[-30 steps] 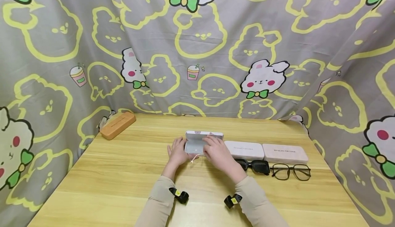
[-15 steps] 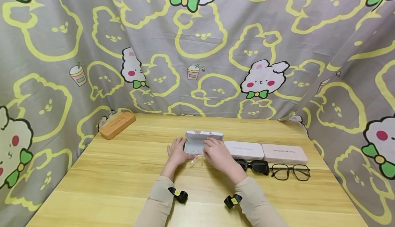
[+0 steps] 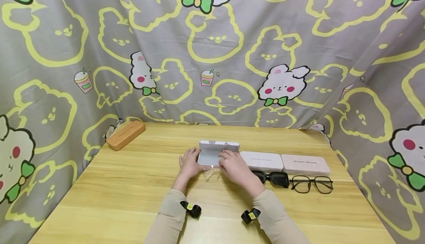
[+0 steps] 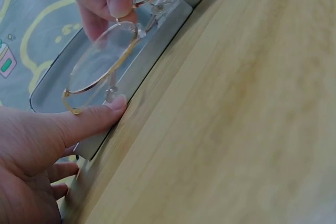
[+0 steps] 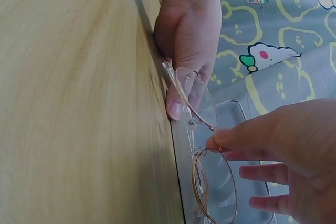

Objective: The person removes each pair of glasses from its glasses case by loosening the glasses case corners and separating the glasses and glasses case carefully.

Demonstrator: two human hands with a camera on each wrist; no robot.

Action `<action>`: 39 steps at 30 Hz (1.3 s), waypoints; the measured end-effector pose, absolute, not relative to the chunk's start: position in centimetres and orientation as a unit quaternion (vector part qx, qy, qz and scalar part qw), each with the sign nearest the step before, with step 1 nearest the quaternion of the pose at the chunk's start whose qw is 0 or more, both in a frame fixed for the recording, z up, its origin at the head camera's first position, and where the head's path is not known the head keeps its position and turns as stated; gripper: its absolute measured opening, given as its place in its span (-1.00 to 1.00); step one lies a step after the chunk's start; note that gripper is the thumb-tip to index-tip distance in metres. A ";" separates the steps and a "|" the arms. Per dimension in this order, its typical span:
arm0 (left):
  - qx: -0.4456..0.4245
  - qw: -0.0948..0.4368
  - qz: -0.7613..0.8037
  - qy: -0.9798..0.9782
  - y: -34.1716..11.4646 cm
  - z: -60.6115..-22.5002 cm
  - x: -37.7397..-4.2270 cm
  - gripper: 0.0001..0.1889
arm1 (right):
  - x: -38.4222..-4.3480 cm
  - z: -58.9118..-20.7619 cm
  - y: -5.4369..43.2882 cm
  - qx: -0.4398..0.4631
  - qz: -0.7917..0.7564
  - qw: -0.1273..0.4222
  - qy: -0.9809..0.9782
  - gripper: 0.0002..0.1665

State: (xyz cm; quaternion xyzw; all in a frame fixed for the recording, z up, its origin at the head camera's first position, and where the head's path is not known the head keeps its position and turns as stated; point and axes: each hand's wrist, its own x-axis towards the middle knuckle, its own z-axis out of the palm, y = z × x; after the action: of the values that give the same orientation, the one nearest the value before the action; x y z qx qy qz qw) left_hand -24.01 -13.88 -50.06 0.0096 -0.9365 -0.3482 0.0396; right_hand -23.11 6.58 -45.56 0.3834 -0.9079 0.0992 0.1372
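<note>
An open glasses case (image 3: 209, 158) with a grey lining stands mid-table, its lid tipped up at the back. My left hand (image 3: 190, 164) holds its left end, the thumb along the front wall and the other fingers around the side. Thin gold-rimmed glasses (image 5: 195, 187) with clear lenses are above the case's front edge, lenses toward me. My right hand (image 5: 294, 145) pinches them at the bridge between thumb and forefinger, its other fingers spread over the case. In the left wrist view one lens of the glasses (image 4: 107, 74) is close to the left thumb; whether they touch I cannot tell.
Right of the open case lie a closed white case (image 3: 262, 160) and a closed pink case (image 3: 306, 164). Before them are black sunglasses (image 3: 278, 179) and black-framed glasses (image 3: 312, 184). An orange case (image 3: 126, 135) sits at the far left, near the patterned curtain (image 3: 212, 52).
The clear glasses have turned in the right hand, and more of their frame shows below the case's front edge. Both hands have stayed nearly in place.
</note>
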 end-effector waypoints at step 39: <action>0.018 0.029 -0.356 -0.934 -14.0 -50.2 -24.1 -0.14 | -23.2 -46.4 6.7 0.375 0.083 0.115 -0.916 -0.87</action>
State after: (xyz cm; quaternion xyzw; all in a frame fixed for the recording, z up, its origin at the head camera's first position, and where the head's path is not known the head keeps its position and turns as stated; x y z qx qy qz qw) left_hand -24.14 -14.04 -50.24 0.0175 -0.9339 -0.3560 0.0294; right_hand -23.24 6.70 -46.40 0.3748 -0.9162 0.0829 0.1148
